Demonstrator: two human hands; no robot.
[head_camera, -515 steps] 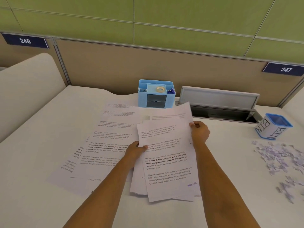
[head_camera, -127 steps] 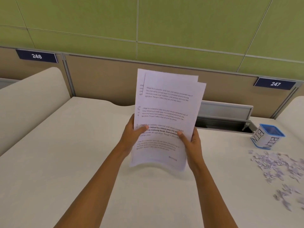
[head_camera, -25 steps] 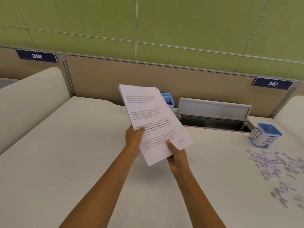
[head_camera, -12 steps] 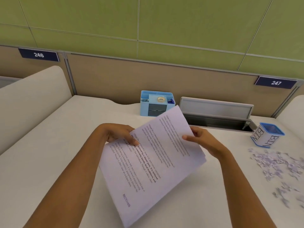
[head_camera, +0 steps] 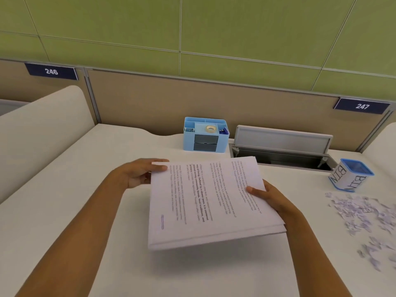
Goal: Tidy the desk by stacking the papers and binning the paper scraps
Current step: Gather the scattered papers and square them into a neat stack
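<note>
A squared-up stack of printed papers (head_camera: pixel 205 202) hovers just above the white desk (head_camera: pixel 64 189), turned sideways so its text runs vertically. My left hand (head_camera: pixel 137 174) holds its far-left corner, thumb on top. My right hand (head_camera: pixel 267 196) grips its right edge, thumb on the top sheet and fingers underneath. A scatter of small purple-white paper scraps (head_camera: pixel 364 215) lies on the desk at the right. Just beyond them a small white cup with a blue rim, marked BIN (head_camera: pixel 349 174), stands tilted.
A light blue desk organiser (head_camera: pixel 205 135) with a tape roll stands at the back centre. Right of it a grey cable-tray lid (head_camera: pixel 282 139) stands open over a slot. A beige partition runs behind, and padded dividers flank both sides.
The stack has turned further round and levelled out just above the desk. My right hand shifted from the stack's far edge to its right side; my left hand stays at the far-left corner.
</note>
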